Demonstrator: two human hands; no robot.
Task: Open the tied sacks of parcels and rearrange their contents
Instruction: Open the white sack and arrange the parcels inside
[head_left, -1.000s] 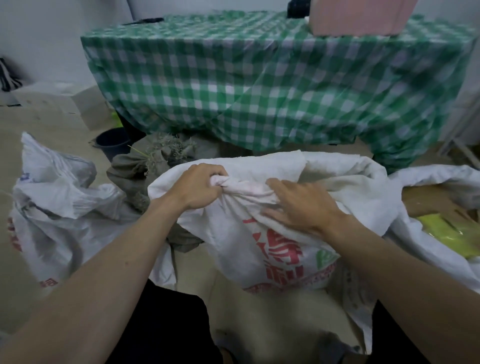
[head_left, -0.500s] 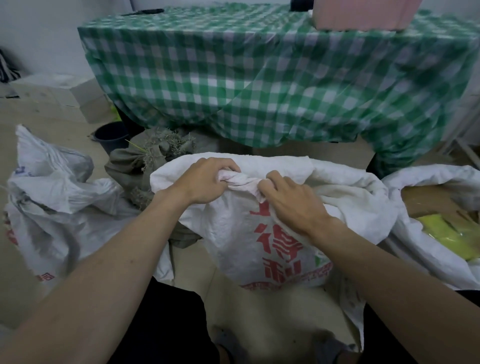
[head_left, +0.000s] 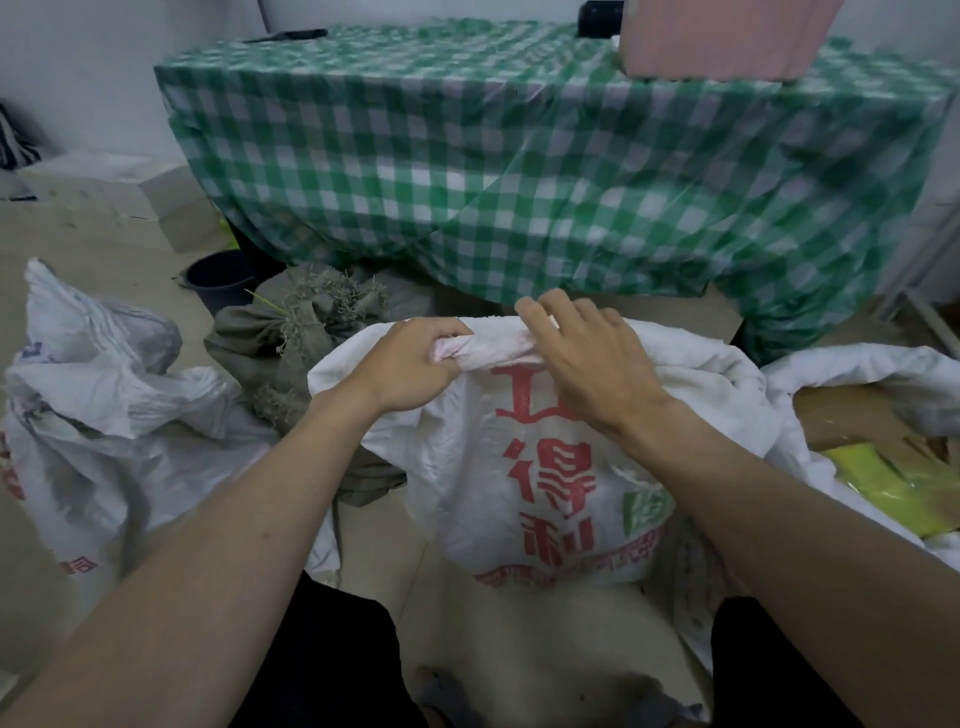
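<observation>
White woven-plastic sacking forms the sack (head_left: 545, 467) under work, which stands on the floor directly before the person's knees and serves as the landmark for all positions below. Its front panel carries large red printed characters and a small green mark; the fabric is creased and slack, and the body bulges, so it is judged to be full. Its mouth is gathered into a twisted roll (head_left: 493, 347) along the top edge.

The left hand (head_left: 410, 364) has its fingers curled round the left end of that roll, gripping it. This hold is judged to anchor the twist so that the other end can be worked loose. The right hand (head_left: 587, 364) lies over the right end with fingers mostly extended and raised at the tips; whether the thumb pinches the fabric beneath cannot be told. No cord or knot is visible.

Left of the sack, a crumpled white sack (head_left: 98, 415) slumps on the floor. Right of it, an opened white sack (head_left: 857, 374) shows brown card and a yellow packet (head_left: 883, 478) inside. Behind the sack on its left, a grey-green sack (head_left: 306, 332) with a frayed, tied neck lies against it, and a dark bucket (head_left: 218, 275) stands farther back. Beyond these, a surface draped in a green checked cloth (head_left: 519, 171) carries a pink box (head_left: 717, 36).
</observation>
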